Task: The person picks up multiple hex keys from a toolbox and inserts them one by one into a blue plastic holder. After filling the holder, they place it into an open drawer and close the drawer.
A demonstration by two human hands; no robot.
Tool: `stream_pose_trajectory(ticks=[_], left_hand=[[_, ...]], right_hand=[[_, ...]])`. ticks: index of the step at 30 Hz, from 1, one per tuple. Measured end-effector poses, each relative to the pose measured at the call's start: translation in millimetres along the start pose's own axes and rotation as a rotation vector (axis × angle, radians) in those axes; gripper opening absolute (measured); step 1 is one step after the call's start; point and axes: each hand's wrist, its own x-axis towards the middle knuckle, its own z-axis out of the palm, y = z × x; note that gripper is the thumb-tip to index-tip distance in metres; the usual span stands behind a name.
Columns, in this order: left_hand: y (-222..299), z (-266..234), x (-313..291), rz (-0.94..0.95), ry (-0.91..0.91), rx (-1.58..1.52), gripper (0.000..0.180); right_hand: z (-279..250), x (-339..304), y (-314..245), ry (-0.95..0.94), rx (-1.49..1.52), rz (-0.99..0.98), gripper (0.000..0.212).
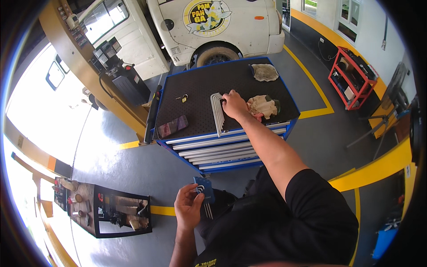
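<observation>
Outstretched, right hand [233, 104] touches hex keys [217, 113].

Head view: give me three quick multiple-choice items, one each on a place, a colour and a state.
1. Where do the loose hex keys lie?
A. on the cart top
B. on the floor
C. in an open drawer

2. What colour is the key holder in the left hand?
A. red
B. blue
C. yellow

3. What is the right hand doing?
A. hanging at the side
B. gripping the phone
C. resting on the hex keys

Answers:
1 A, they lie in a row on the black mat.
2 B, its plastic body is blue.
3 C, its fingers lie on the keys' bent ends.
</observation>
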Motion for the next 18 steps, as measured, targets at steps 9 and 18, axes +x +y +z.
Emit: stream_pose_trajectory(ticks=[9,18], left_hand=[[-3,-8,-7,0.009,0.016,-0.016,0.034],[5,-19,-23,0.039,-0.003,-0.019,0.054]], right_hand=[[1,2,4,-0.013,0.055,0.002,0.011],[-29,12,11,-0.149,0.250,-0.088,0.009]])
